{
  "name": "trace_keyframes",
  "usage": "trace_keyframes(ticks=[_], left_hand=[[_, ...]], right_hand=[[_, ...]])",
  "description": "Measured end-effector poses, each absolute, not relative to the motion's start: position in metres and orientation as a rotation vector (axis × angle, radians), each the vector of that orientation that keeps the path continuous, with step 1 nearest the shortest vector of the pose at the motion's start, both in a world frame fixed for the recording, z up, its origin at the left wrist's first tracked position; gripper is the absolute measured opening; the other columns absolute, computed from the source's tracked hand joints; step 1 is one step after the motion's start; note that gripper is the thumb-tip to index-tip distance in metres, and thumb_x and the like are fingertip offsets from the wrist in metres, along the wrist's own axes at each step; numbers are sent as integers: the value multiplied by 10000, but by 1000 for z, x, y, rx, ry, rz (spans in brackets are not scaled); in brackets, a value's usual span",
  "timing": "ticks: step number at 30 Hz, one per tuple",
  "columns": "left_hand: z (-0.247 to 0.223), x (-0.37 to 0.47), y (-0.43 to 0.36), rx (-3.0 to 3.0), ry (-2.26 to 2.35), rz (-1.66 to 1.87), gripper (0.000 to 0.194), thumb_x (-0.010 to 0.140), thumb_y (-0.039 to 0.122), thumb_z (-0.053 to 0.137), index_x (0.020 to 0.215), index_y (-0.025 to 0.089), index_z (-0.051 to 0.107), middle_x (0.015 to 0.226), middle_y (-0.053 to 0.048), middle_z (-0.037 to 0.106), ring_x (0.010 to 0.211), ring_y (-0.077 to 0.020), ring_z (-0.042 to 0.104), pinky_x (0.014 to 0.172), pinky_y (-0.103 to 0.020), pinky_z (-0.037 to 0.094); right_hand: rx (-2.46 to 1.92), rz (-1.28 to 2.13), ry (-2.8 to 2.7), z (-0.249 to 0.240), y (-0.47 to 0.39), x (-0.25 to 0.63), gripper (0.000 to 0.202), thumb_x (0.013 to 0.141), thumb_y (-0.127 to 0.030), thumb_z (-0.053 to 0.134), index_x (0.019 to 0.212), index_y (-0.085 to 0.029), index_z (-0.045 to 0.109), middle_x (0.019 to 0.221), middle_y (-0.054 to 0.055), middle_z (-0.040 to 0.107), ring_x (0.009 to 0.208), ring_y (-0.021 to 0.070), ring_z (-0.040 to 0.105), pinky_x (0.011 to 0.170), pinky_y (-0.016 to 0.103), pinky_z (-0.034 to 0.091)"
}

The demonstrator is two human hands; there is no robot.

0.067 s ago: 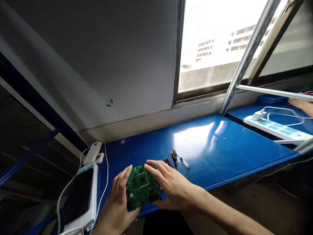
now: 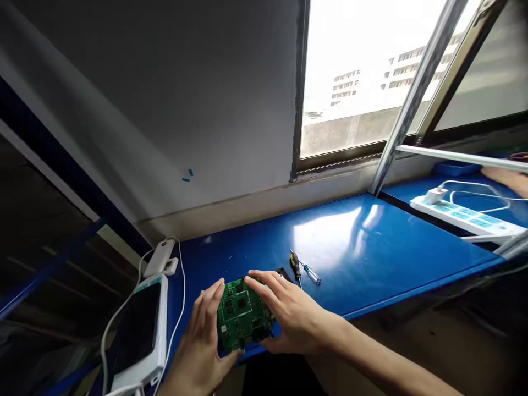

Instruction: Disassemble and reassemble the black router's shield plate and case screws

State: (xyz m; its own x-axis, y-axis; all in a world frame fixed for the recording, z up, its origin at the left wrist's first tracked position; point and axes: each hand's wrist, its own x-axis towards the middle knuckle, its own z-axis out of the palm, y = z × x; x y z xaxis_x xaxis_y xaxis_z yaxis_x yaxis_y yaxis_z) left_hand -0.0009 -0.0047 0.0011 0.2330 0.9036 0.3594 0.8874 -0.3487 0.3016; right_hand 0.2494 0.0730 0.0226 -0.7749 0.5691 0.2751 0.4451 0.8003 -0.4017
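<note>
Both hands grip a green circuit board (image 2: 240,311) by its opposite sides at the front edge of the blue table (image 2: 264,236). My left hand (image 2: 200,338) wraps the board's left side, thumb at the near corner and fingers at the far one. On the right side, my right hand (image 2: 289,311) has its fingers over the far edge and its thumb at the near edge. A dark object (image 2: 284,273) lies partly hidden behind my right hand. Just beyond it are a yellow-and-black screwdriver (image 2: 295,265) and a clear-blue screwdriver (image 2: 312,274), touching or crossing.
At left stand a white device with a dark screen (image 2: 138,327), a white adapter (image 2: 160,258) and loose white cables. A metal frame post (image 2: 406,104) rises at the right. Beyond it are a power strip (image 2: 468,214), a blue tray (image 2: 456,167) and another person's hand (image 2: 505,179).
The view has shifted slightly, so the left-side items appear a little further right. Both hands keep their hold on the board.
</note>
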Motion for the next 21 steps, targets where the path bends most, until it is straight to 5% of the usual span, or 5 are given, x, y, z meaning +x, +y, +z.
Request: trace_keyframes(ticks=[5,13,18,21], left_hand=[[8,10,-16,2577,1799,749,1201,747,260,800,1631,304,-11,1659,-137,335,1537,-406,269,1146,-644,414],[16,30,-19,2687,1721,915,1062,743,202,754,1606,268,138,1526,-157,511,1406,-369,486,1111,-575,464],[5,31,-16,2212,1508,1286,1157,691,330,837,1590,308,109,1532,-171,466,1424,-393,466,1100,-604,465],[0,39,-18,1849,1268,1420,1190,727,568,796,1589,315,15,1545,-185,444,1422,-397,477,1108,-632,445]], right_hand=[[-766,375,-2640,28,58,246,1124,680,-372,822,1596,-121,221,1612,238,362,1450,409,395,1181,564,393],[-766,258,-2676,50,34,247,1130,730,-332,810,1624,-151,144,1629,252,329,1462,435,384,1169,585,402],[-581,363,-2507,53,37,261,1208,740,-577,820,1615,-218,70,1677,249,215,1524,396,320,1163,561,415],[-588,507,-2458,49,42,263,1151,647,-700,827,1524,-197,276,1660,253,266,1520,390,339,1169,556,409]])
